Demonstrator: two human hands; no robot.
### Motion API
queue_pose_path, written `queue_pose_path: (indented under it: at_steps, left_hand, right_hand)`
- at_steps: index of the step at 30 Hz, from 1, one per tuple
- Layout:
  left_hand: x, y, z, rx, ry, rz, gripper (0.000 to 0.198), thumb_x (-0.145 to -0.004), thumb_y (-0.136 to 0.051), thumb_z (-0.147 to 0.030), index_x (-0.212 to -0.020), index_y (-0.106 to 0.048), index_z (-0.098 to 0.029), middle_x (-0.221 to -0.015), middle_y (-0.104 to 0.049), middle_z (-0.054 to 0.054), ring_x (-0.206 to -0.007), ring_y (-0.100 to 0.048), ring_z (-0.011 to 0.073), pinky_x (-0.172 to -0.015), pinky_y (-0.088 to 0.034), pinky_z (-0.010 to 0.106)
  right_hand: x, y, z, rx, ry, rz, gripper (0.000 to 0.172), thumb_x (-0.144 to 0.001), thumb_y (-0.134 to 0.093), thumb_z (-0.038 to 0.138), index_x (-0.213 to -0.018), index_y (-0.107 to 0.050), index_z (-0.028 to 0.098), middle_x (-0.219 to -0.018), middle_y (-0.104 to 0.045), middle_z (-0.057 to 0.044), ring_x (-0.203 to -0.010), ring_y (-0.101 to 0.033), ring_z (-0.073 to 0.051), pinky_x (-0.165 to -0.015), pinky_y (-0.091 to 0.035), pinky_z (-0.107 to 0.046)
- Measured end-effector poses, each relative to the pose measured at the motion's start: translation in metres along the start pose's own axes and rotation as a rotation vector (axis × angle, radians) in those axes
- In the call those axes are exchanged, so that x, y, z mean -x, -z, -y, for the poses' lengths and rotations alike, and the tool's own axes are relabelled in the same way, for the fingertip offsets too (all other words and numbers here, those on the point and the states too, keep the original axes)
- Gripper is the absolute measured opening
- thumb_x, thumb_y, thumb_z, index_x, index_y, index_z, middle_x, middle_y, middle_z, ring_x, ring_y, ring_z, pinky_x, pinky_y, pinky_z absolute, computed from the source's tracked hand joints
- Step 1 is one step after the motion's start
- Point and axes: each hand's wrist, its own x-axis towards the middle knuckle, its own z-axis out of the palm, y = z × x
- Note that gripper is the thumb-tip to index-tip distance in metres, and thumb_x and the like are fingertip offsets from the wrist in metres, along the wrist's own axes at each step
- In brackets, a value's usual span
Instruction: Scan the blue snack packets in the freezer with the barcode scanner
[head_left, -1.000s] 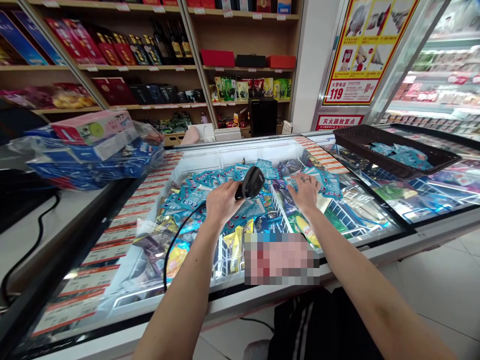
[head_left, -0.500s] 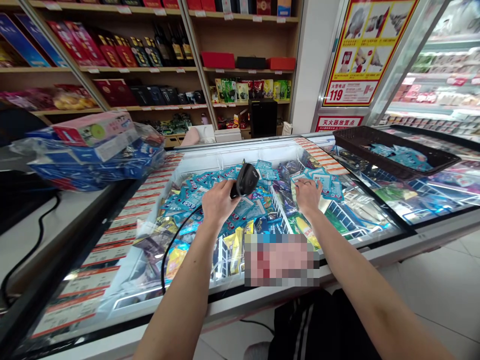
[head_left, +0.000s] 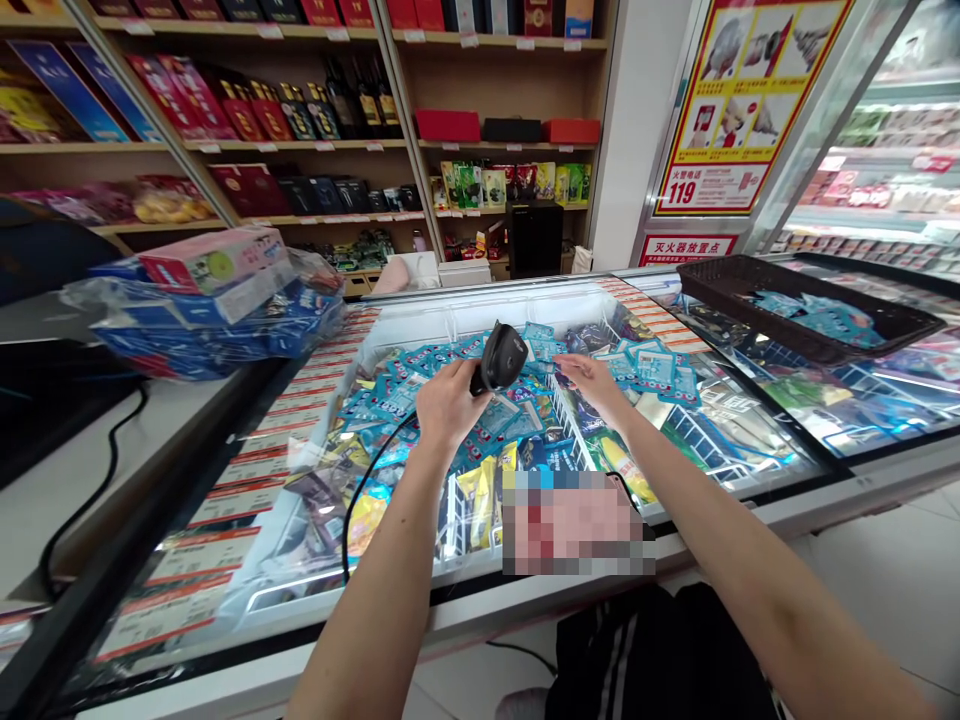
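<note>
Over open chest freezer [head_left: 480,305] — left hand [head_left: 448,405] closed, fingers round black scanner [head_left: 501,358], head tipped down toward blue packets [head_left: 405,385]. Right hand [head_left: 592,380] just beside, fingers loose, empty, brushing packets. Likely early stage — nothing lifted out, whole heap left.

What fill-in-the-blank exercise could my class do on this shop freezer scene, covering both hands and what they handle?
1. The left hand grips a black barcode ____.
2. The right hand, fingers spread, reaches over packets coloured ____.
3. From the device in the left hand, a black ____ trails down over the freezer rim.
Missing words: scanner; blue; cable.
</note>
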Motion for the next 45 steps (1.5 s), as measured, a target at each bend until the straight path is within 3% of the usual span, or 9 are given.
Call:
queue_pose_path:
  at_steps: [4, 9, 14, 17, 20, 26, 35, 40, 45]
  left_hand:
    - [0.001, -0.001, 0.002, -0.006, 0.008, -0.022, 0.03, -0.076, -0.054, -0.033, -0.105, -0.058, -0.024, -0.096, -0.065, 0.004, -0.093, -0.059, 0.0231, -0.063, -0.037, 0.029]
    - [0.001, -0.002, 0.003, -0.009, 0.0, -0.011, 0.031, -0.077, -0.054, -0.037, -0.106, -0.057, -0.024, -0.096, -0.065, 0.005, -0.093, -0.058, 0.0231, -0.063, -0.037, 0.029]
    - [0.001, -0.003, 0.002, -0.033, -0.012, -0.004, 0.032, -0.077, -0.054, -0.038, -0.106, -0.057, -0.024, -0.097, -0.065, 0.004, -0.092, -0.058, 0.0229, -0.061, -0.037, 0.029]
    - [0.001, -0.004, 0.0, -0.028, -0.016, -0.009, 0.031, -0.078, -0.053, -0.036, -0.106, -0.058, -0.024, -0.097, -0.065, 0.004, -0.091, -0.058, 0.0223, -0.062, -0.038, 0.029]
    - [0.001, -0.006, -0.002, -0.019, -0.039, -0.001, 0.032, -0.078, -0.052, -0.034, -0.107, -0.058, -0.023, -0.098, -0.065, 0.005, -0.092, -0.058, 0.0222, -0.062, -0.038, 0.029]
    - [0.002, -0.008, -0.005, -0.035, -0.099, 0.016, 0.032, -0.08, -0.051, -0.037, -0.107, -0.058, -0.022, -0.098, -0.065, 0.006, -0.091, -0.059, 0.0222, -0.062, -0.039, 0.029]
    - [0.003, -0.011, -0.007, -0.058, -0.133, 0.024, 0.03, -0.08, -0.05, -0.036, -0.106, -0.057, -0.023, -0.095, -0.065, 0.005, -0.09, -0.059, 0.0221, -0.062, -0.039, 0.029]
    - [0.003, -0.011, -0.008, -0.059, -0.146, 0.031, 0.031, -0.079, -0.051, -0.035, -0.107, -0.057, -0.023, -0.095, -0.065, 0.005, -0.091, -0.059, 0.0225, -0.062, -0.039, 0.029]
    - [0.003, -0.011, -0.008, -0.049, -0.151, 0.039, 0.032, -0.08, -0.05, -0.037, -0.108, -0.057, -0.023, -0.094, -0.065, 0.006, -0.09, -0.059, 0.0227, -0.063, -0.04, 0.03]
  right_hand:
    - [-0.009, -0.012, 0.011, -0.213, -0.149, 0.187, 0.045, -0.077, -0.058, 0.05, -0.116, -0.059, 0.027, -0.104, -0.065, -0.004, -0.079, -0.06, -0.016, -0.053, -0.044, -0.024]
    - [-0.017, -0.029, 0.013, -0.369, -0.253, 0.24, 0.054, -0.067, -0.068, 0.049, -0.114, -0.061, 0.023, -0.097, -0.066, -0.006, -0.079, -0.06, -0.018, -0.051, -0.042, -0.024]
    - [-0.014, -0.023, 0.009, -0.366, -0.181, -0.102, 0.051, -0.06, -0.071, 0.048, -0.101, -0.066, 0.018, -0.084, -0.065, -0.005, -0.077, -0.058, -0.017, -0.064, -0.046, -0.03]
    - [-0.007, -0.008, 0.002, -0.27, -0.074, -0.304, 0.048, -0.057, -0.074, 0.042, -0.097, -0.063, 0.018, -0.091, -0.064, -0.005, -0.084, -0.057, -0.017, -0.077, -0.046, -0.032]
    - [0.002, 0.004, -0.01, -0.22, -0.02, -0.385, 0.054, -0.057, -0.074, 0.039, -0.104, -0.055, 0.019, -0.1, -0.06, -0.006, -0.088, -0.056, -0.018, -0.078, -0.047, -0.033]
    - [0.009, 0.008, -0.027, -0.202, 0.095, -0.305, 0.062, -0.071, -0.064, 0.038, -0.125, -0.037, 0.022, -0.104, -0.057, -0.008, -0.092, -0.058, -0.019, -0.082, -0.048, -0.035]
    - [0.013, 0.017, -0.023, 0.11, 0.105, -0.27, 0.048, -0.078, -0.055, 0.039, -0.122, -0.044, 0.024, -0.113, -0.055, -0.008, -0.106, -0.051, -0.021, -0.086, -0.044, -0.037]
    - [0.013, 0.024, -0.024, 0.241, -0.001, -0.193, 0.037, -0.077, -0.054, 0.048, -0.103, -0.058, 0.023, -0.102, -0.059, -0.007, -0.096, -0.054, -0.023, -0.084, -0.044, -0.04]
    - [0.012, 0.03, -0.027, 0.202, -0.074, -0.036, 0.06, -0.064, -0.069, 0.048, -0.117, -0.056, 0.025, -0.121, -0.054, -0.007, -0.11, -0.05, -0.028, -0.092, -0.041, -0.045]
